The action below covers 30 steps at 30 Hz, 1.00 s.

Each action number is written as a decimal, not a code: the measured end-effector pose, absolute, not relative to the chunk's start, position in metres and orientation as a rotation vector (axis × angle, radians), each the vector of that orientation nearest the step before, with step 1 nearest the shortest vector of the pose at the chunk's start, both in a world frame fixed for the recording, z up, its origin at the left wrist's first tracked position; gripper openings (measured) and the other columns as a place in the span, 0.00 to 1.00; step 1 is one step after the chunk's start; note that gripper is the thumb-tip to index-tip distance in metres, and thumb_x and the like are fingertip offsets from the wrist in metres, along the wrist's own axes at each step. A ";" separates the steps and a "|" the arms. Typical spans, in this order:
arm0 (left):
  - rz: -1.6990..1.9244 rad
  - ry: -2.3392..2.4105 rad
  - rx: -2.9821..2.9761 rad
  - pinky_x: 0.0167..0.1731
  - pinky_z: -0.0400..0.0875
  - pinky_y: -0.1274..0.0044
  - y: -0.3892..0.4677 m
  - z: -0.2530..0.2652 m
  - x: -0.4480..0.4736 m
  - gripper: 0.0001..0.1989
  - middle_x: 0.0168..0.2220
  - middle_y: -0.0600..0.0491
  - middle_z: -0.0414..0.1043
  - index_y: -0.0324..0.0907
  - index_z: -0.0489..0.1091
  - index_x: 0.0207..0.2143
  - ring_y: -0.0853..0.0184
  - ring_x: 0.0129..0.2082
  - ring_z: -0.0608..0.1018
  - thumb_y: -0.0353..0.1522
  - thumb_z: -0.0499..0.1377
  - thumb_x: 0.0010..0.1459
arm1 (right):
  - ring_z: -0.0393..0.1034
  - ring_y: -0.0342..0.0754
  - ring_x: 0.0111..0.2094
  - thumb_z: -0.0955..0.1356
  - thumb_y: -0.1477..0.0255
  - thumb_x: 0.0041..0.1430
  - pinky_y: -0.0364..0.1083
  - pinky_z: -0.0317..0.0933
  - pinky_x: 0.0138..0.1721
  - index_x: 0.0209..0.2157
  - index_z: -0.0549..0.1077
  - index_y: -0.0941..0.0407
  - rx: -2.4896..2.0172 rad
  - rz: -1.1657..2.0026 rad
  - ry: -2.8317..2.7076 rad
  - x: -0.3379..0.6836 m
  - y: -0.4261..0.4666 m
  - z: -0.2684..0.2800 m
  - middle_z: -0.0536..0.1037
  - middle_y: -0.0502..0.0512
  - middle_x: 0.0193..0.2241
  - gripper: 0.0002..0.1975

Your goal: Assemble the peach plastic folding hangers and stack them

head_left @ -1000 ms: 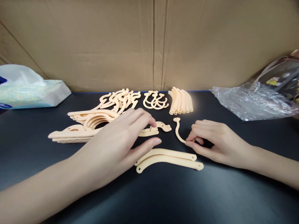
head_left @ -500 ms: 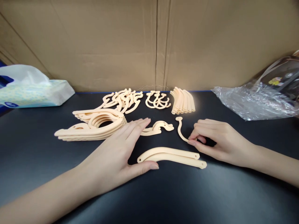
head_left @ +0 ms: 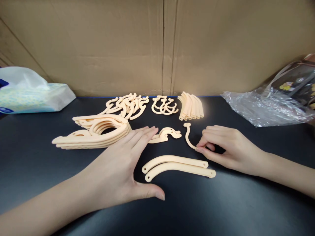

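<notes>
My left hand (head_left: 118,167) lies palm down, fingers stretched and thumb spread apart. Its fingers partly cover a beige hook-ended piece (head_left: 169,133); whether they touch it I cannot tell. Just right of the thumb, two curved beige plastic arms (head_left: 177,164) with holes at their ends lie side by side. My right hand (head_left: 221,146) pinches the near end of a thin curved beige hook (head_left: 189,136), whose round flat head points away from me. Left of my left hand sits a stack of beige hanger-shaped frames (head_left: 98,132), its right end partly behind my fingers.
Along the back lie a pile of hooked pieces (head_left: 130,104), a few thin hooks (head_left: 164,105) and a bundle of curved arms (head_left: 191,106). A tissue box (head_left: 56,98) stands left, a clear plastic bag (head_left: 263,108) right. Cardboard (head_left: 110,49) rises behind the black table (head_left: 197,209).
My left thumb has moved off the two curved arms toward me, uncovering their left ends. The right hand still pinches the thin hook. The whole view has shifted slightly.
</notes>
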<state>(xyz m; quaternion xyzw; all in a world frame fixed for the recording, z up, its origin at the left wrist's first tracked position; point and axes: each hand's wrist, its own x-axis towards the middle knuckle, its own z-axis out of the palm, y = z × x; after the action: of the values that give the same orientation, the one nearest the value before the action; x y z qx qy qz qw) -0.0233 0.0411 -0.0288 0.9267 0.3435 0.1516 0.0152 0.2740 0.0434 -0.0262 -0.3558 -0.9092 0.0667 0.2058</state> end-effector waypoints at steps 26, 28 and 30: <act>0.460 1.060 2.863 0.58 0.60 0.57 0.043 -0.031 -0.025 0.52 0.63 0.38 0.55 0.39 0.47 0.65 0.46 0.61 0.62 0.60 0.57 0.47 | 0.65 0.52 0.42 0.60 0.71 0.67 0.52 0.57 0.41 0.44 0.75 0.52 -1.132 -0.127 -2.510 0.281 0.055 -0.029 0.74 0.56 0.40 0.13; 0.451 1.067 2.868 0.59 0.60 0.57 0.042 -0.031 -0.025 0.52 0.63 0.38 0.55 0.39 0.47 0.65 0.47 0.62 0.61 0.60 0.57 0.47 | 0.64 0.52 0.40 0.60 0.70 0.67 0.52 0.57 0.41 0.43 0.76 0.53 -1.157 -0.141 -2.501 0.280 0.054 -0.028 0.73 0.57 0.39 0.14; 0.447 1.069 2.873 0.59 0.60 0.57 0.042 -0.031 -0.025 0.51 0.63 0.38 0.55 0.39 0.46 0.65 0.47 0.62 0.61 0.60 0.57 0.48 | 0.64 0.51 0.39 0.59 0.70 0.67 0.51 0.56 0.40 0.42 0.75 0.54 -1.168 -0.140 -2.498 0.280 0.054 -0.029 0.72 0.57 0.38 0.13</act>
<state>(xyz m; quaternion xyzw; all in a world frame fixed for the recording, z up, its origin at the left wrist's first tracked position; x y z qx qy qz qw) -0.0248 0.0420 -0.0311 0.9272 0.3451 0.1442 0.0218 0.2799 0.0543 -0.0287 -0.4155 -0.8884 -0.0498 0.1889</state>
